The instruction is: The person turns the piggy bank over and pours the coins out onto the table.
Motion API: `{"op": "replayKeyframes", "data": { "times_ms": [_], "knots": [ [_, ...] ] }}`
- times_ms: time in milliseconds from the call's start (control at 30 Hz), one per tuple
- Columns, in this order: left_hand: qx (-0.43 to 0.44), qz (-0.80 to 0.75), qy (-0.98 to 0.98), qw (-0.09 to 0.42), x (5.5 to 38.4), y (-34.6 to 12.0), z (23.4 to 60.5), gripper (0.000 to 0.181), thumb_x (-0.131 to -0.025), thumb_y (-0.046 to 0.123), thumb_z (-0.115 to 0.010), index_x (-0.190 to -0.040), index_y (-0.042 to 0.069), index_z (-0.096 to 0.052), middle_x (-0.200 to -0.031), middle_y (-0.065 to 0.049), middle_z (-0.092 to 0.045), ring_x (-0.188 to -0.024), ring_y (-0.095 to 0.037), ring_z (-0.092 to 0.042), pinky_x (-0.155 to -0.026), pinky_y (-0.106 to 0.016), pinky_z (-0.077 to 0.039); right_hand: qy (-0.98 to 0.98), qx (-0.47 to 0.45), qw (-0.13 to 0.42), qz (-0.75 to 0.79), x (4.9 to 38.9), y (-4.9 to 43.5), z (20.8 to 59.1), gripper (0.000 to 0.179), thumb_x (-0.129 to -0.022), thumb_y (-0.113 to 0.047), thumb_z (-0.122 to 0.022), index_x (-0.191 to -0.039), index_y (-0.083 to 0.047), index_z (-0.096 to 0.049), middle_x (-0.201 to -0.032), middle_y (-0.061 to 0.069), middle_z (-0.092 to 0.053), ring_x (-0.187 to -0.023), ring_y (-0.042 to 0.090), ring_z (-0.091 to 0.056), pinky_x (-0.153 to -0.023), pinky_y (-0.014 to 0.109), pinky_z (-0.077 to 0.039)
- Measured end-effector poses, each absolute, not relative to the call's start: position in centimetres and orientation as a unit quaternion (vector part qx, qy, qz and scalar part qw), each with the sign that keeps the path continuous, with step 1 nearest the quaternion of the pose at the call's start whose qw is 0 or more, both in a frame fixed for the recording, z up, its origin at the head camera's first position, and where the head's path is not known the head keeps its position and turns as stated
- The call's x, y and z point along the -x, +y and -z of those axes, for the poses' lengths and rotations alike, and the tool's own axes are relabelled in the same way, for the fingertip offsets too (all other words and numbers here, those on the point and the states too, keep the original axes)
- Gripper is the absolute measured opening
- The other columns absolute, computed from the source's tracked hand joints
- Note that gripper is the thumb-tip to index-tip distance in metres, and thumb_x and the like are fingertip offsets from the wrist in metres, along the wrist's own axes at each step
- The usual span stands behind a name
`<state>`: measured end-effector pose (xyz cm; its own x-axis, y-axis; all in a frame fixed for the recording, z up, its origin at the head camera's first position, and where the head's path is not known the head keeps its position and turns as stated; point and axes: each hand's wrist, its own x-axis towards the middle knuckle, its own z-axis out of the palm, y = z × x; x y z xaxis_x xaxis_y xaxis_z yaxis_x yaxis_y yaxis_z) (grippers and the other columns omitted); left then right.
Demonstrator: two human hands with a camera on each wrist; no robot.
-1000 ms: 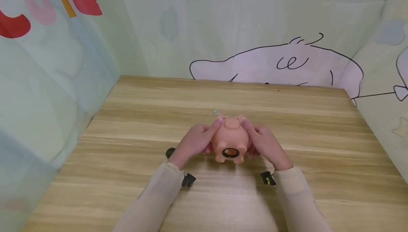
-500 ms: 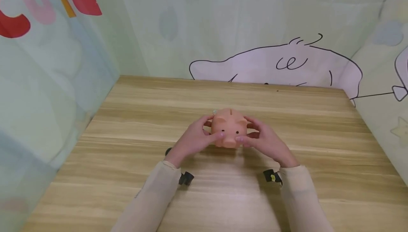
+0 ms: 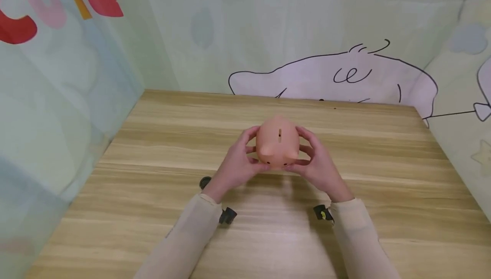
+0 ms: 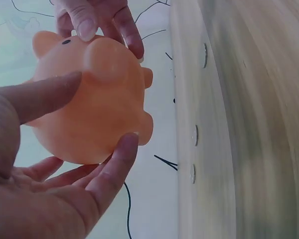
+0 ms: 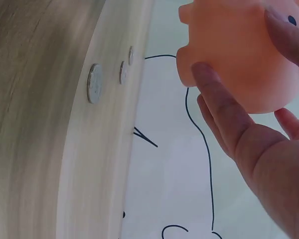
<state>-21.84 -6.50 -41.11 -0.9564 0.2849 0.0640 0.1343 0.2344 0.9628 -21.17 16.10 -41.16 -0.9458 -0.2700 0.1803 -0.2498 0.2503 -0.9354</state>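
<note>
A pink piggy bank (image 3: 277, 145) is held up off the table between both hands. Its coin slot (image 3: 280, 135) faces up in the head view, while the snout (image 4: 108, 59) points back toward the person. My left hand (image 3: 238, 162) grips one side, thumb by the face and fingers spread round the flank and a foot. On the opposite side my right hand (image 3: 319, 165) grips it likewise, one fingertip near a foot (image 5: 185, 66). Silver coins lie on the table past the bank: a larger-looking coin (image 5: 94, 83) and two others in the right wrist view. The bank hides them in the head view.
The wood-grain table (image 3: 172, 142) reaches back to a printed cloth backdrop (image 3: 287, 23) with a cartoon outline. Another cloth panel (image 3: 57, 100) stands along the left edge. Small dark camera mounts (image 3: 228, 215) sit at the wrists.
The piggy bank has tipped forward: its underside with a black-ringed hole faced the head camera, then its face, now its slotted top. A coin seen beside it earlier is now hidden there.
</note>
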Motion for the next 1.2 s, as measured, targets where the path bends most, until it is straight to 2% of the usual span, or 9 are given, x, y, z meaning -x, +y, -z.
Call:
{"op": "replayKeyframes", "data": {
  "times_ms": [233, 300, 400, 533, 667, 767, 867, 1000, 1200],
  "knots": [
    [-0.141, -0.600, 0.784, 0.069, 22.0, -6.5, 40.9, 0.095, -0.075, -0.004, -0.084, -0.152, 0.018, -0.034, -0.154, 0.001, -0.035, -0.117, -0.027, -0.058, -0.083, -0.033, -0.056, 0.787, 0.164, 0.011, 0.595, 21.3, 16.2, 41.2, 0.100, -0.073, 0.016, -0.080, -0.154, -0.009, -0.028, -0.157, 0.009, -0.027, -0.127, 0.041, -0.049, -0.085, 0.035, -0.055],
    [-0.137, -0.593, 0.790, 0.072, 22.1, -6.6, 40.8, 0.094, -0.076, 0.002, -0.086, -0.152, 0.019, -0.033, -0.153, 0.001, -0.036, -0.114, -0.025, -0.059, -0.083, -0.032, -0.056, 0.792, 0.157, 0.016, 0.590, 21.3, 16.4, 41.1, 0.099, -0.074, 0.011, -0.081, -0.155, -0.011, -0.027, -0.157, 0.010, -0.028, -0.127, 0.040, -0.049, -0.086, 0.037, -0.055],
    [-0.121, -0.584, 0.800, 0.068, 22.1, -6.8, 40.7, 0.087, -0.078, 0.020, -0.087, -0.151, 0.022, -0.038, -0.143, 0.001, -0.047, -0.104, -0.022, -0.061, -0.078, -0.033, -0.057, 0.804, 0.136, 0.025, 0.579, 21.4, 16.7, 40.8, 0.089, -0.082, -0.003, -0.081, -0.155, -0.013, -0.030, -0.154, 0.012, -0.036, -0.122, 0.035, -0.054, -0.085, 0.036, -0.056],
    [-0.107, -0.594, 0.794, 0.068, 22.0, -6.9, 40.6, 0.070, -0.085, 0.044, -0.077, -0.144, 0.021, -0.047, -0.116, -0.005, -0.058, -0.088, -0.025, -0.061, -0.070, -0.038, -0.057, 0.801, 0.096, 0.053, 0.588, 21.2, 16.8, 40.2, 0.065, -0.095, -0.022, -0.070, -0.149, -0.005, -0.039, -0.135, 0.020, -0.052, -0.102, 0.032, -0.063, -0.072, 0.039, -0.059],
    [-0.097, -0.597, 0.792, 0.080, 21.8, -7.0, 40.8, 0.055, -0.092, 0.052, -0.065, -0.129, 0.012, -0.057, -0.094, -0.011, -0.059, -0.076, -0.028, -0.062, -0.066, -0.043, -0.057, 0.809, 0.060, 0.061, 0.581, 20.9, 16.4, 40.2, 0.051, -0.103, -0.039, -0.054, -0.129, 0.005, -0.056, -0.097, 0.019, -0.062, -0.077, 0.026, -0.066, -0.057, 0.044, -0.058],
    [-0.077, -0.582, 0.804, 0.098, 21.6, -7.1, 41.0, 0.055, -0.093, 0.060, -0.058, -0.109, 0.008, -0.061, -0.084, -0.010, -0.061, -0.064, -0.024, -0.060, -0.065, -0.044, -0.055, 0.821, 0.042, 0.058, 0.567, 20.7, 16.1, 40.5, 0.062, -0.104, -0.051, -0.041, -0.099, 0.006, -0.063, -0.071, 0.013, -0.062, -0.063, 0.027, -0.065, -0.050, 0.045, -0.056],
    [-0.059, -0.568, 0.813, 0.118, 21.4, -7.1, 40.9, 0.061, -0.092, 0.068, -0.051, -0.096, 0.007, -0.060, -0.080, -0.009, -0.063, -0.058, -0.021, -0.057, -0.063, -0.044, -0.054, 0.820, 0.036, 0.066, 0.567, 20.7, 16.0, 40.8, 0.069, -0.103, -0.057, -0.034, -0.080, 0.003, -0.059, -0.059, 0.012, -0.061, -0.057, 0.037, -0.064, -0.046, 0.045, -0.054],
    [-0.048, -0.557, 0.819, 0.128, 21.4, -7.0, 40.8, 0.066, -0.091, 0.073, -0.047, -0.093, 0.009, -0.060, -0.080, -0.009, -0.063, -0.058, -0.020, -0.056, -0.063, -0.043, -0.053, 0.814, 0.033, 0.076, 0.575, 20.7, 16.0, 41.0, 0.072, -0.101, -0.062, -0.033, -0.078, 0.002, -0.059, -0.059, 0.015, -0.062, -0.059, 0.045, -0.064, -0.046, 0.047, -0.054],
    [-0.049, -0.562, 0.815, 0.133, 21.4, -6.9, 40.8, 0.067, -0.091, 0.074, -0.045, -0.098, 0.009, -0.061, -0.082, -0.010, -0.061, -0.060, -0.020, -0.056, -0.065, -0.046, -0.054, 0.813, 0.029, 0.083, 0.576, 20.8, 16.2, 40.9, 0.073, -0.100, -0.063, -0.036, -0.081, 0.003, -0.059, -0.064, 0.015, -0.063, -0.059, 0.037, -0.065, -0.048, 0.047, -0.055]
  ]
}}
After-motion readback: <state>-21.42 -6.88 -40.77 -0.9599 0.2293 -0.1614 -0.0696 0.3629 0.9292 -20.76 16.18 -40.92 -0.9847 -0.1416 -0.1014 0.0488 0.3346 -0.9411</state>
